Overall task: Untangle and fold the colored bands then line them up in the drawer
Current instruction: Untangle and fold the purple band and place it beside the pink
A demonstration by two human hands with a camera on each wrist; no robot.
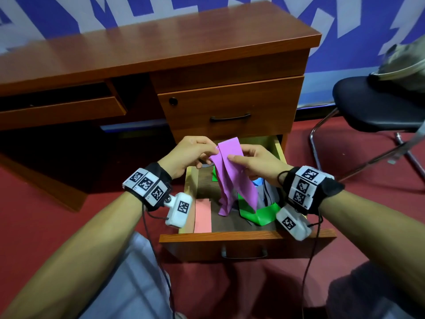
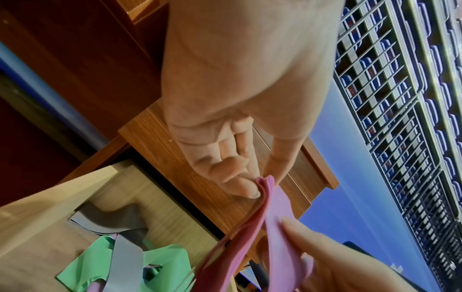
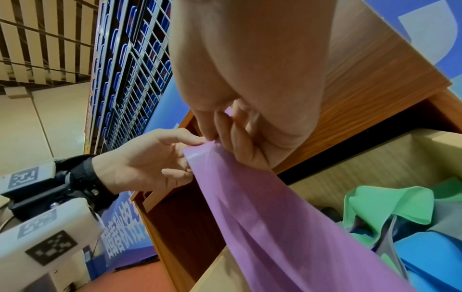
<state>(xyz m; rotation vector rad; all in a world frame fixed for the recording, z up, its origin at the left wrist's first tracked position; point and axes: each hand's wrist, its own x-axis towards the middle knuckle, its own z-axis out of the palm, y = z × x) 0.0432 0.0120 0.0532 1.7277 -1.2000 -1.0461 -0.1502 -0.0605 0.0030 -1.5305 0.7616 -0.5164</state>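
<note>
Two hands point(image 1: 230, 157) — one purple band point(image 1: 232, 178)

Smooth rubbery purple band point(image 1: 232, 178), glossy wood-grain desk point(image 1: 161, 49)

An office-like room fitted out as a recording space is hosting the session. A brown wooden desk point(image 1: 161, 40) with a locking drawer point(image 1: 230, 104) and a pulled-out lower drawer point(image 1: 248, 238) is standing on red carpet point(image 1: 46, 215), against a wall covered by a blue and white printed banner point(image 1: 345, 17). A black padded chair point(image 1: 377, 107) on a chrome frame is waiting at the right. Wrist views are showing wire-grid racks point(image 2: 400, 118) lined with blue items.
</note>
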